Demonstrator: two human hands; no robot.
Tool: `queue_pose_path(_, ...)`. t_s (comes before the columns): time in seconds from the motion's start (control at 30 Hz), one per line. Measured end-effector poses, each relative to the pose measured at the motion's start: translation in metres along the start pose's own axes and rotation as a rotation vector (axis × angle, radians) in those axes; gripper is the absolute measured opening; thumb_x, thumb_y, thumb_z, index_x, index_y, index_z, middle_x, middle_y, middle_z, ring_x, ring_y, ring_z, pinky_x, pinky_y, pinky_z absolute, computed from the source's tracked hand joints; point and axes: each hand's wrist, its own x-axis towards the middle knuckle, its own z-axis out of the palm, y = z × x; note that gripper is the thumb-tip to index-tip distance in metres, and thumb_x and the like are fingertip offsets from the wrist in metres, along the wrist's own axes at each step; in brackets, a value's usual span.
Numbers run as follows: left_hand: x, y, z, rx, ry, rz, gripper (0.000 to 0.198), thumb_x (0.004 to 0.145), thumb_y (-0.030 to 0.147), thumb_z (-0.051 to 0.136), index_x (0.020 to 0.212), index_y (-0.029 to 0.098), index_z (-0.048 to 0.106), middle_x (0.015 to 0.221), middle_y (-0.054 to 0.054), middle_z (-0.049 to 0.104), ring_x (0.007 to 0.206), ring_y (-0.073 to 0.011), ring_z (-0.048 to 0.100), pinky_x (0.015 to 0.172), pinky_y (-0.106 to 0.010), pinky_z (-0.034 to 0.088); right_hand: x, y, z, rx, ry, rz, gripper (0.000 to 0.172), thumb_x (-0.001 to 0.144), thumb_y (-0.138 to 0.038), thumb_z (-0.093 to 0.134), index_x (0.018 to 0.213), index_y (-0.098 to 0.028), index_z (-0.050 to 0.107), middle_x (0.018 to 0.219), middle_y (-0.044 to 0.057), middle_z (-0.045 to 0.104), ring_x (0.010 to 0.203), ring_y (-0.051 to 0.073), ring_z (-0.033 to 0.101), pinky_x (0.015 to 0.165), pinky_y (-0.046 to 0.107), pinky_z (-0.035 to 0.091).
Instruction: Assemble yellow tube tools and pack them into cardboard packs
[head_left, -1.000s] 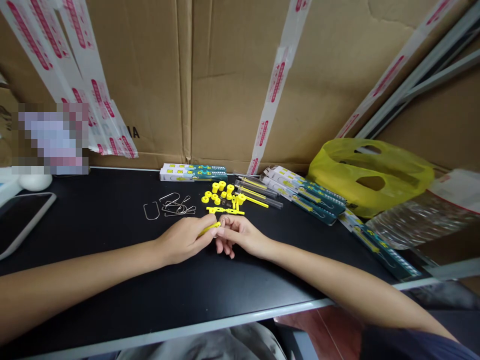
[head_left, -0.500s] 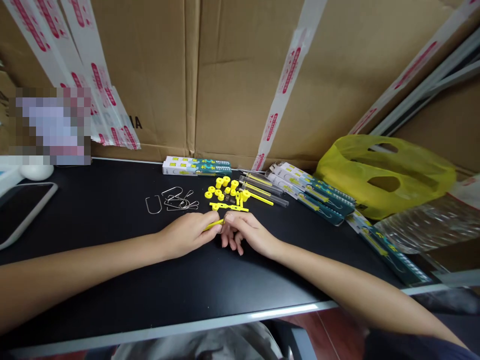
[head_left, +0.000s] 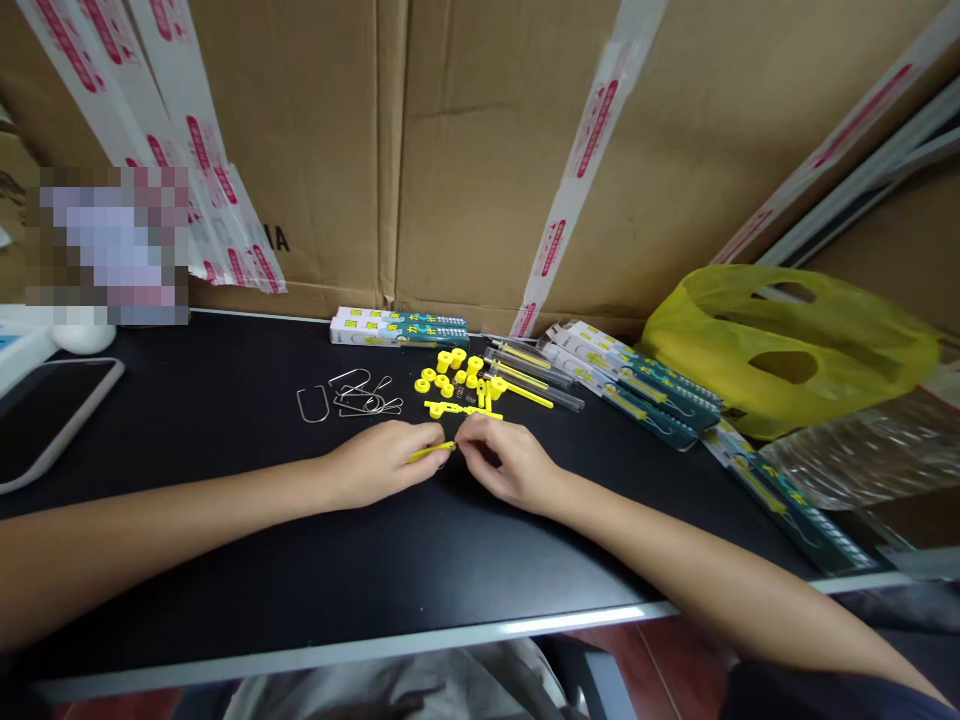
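Over the middle of the table, my left hand (head_left: 390,458) is closed around a slim yellow plastic rod (head_left: 429,452), whose end pokes out to the right. The fingertips of my right hand (head_left: 510,455) are pinched together at that end; whatever lies between them is too small or hidden to make out. Just beyond both hands are small yellow plastic caps (head_left: 444,362), thin yellow strips (head_left: 465,409) and tiny metal springs (head_left: 469,397). Bent wire hooks (head_left: 367,397) lie in a tangle to the left, with a single wire loop (head_left: 313,404) beside them.
Clear tubes with yellow rods (head_left: 529,375) lie behind the caps. Printed boxes (head_left: 401,328) are at the back, with more boxes (head_left: 637,385) toward the right. A yellow plastic bag (head_left: 705,330) is at far right, a phone (head_left: 52,415) at far left. Cardboard (head_left: 465,160) stands behind the black table (head_left: 300,580).
My right hand's lower fingers have curled in from a looser spread, and its fingertips have shifted slightly to the right at the rod's end. The view has shifted a little.
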Motion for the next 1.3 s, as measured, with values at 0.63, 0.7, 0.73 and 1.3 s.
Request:
queue_pose_path(0.63, -0.001, 0.001, -0.001, -0.297, 0.038, -0.097, 0.037, 0.097, 0.037, 0.027, 0.073, 0.018, 0.049, 0.06, 0.004, 0.045, 0.054, -0.0104, 0.044, 0.055, -0.023, 0.036, 0.008, -0.016, -0.008, -0.295, 0.02, -0.049, 0.016, 0.094, -0.021, 0.051, 0.08, -0.018, 0.06, 0.085, 0.005, 0.06, 0.078, 0.015, 0.053, 0.066, 0.026, 0.042)
queue_pose_path(0.7, -0.002, 0.001, -0.001, -0.296, 0.078, -0.113, 0.035, 0.097, 0.035, 0.027, 0.075, 0.018, 0.049, 0.061, 0.004, 0.045, 0.054, -0.0103, 0.044, 0.055, -0.023, 0.036, 0.008, -0.015, -0.003, -0.017, 0.092, 0.195, 0.017, 0.092, -0.027, 0.055, 0.078, -0.018, 0.058, 0.078, 0.003, 0.055, 0.073, 0.014, 0.051, 0.066, 0.027, 0.043)
queue_pose_path(0.73, -0.002, 0.001, 0.0, -0.282, 0.096, -0.115, 0.032, 0.096, 0.034, 0.029, 0.076, 0.019, 0.048, 0.062, 0.004, 0.046, 0.054, -0.0102, 0.044, 0.056, -0.023, 0.036, 0.009, -0.015, -0.001, 0.126, 0.108, 0.302, 0.018, 0.091, -0.029, 0.056, 0.077, -0.019, 0.056, 0.073, 0.001, 0.052, 0.069, 0.013, 0.049, 0.064, 0.026, 0.042)
queue_pose_path(1.3, 0.001, -0.004, 0.003, -0.019, 0.029, -0.012, 0.021, 0.094, 0.028, 0.037, 0.085, 0.018, 0.054, 0.082, -0.001, 0.063, 0.075, -0.0155, 0.058, 0.069, -0.026, 0.04, 0.01, -0.005, 0.003, 0.744, -0.024, 0.624, 0.032, 0.081, -0.043, 0.067, 0.075, -0.019, 0.048, 0.061, -0.006, 0.05, 0.048, 0.007, 0.048, 0.045, 0.02, 0.046)
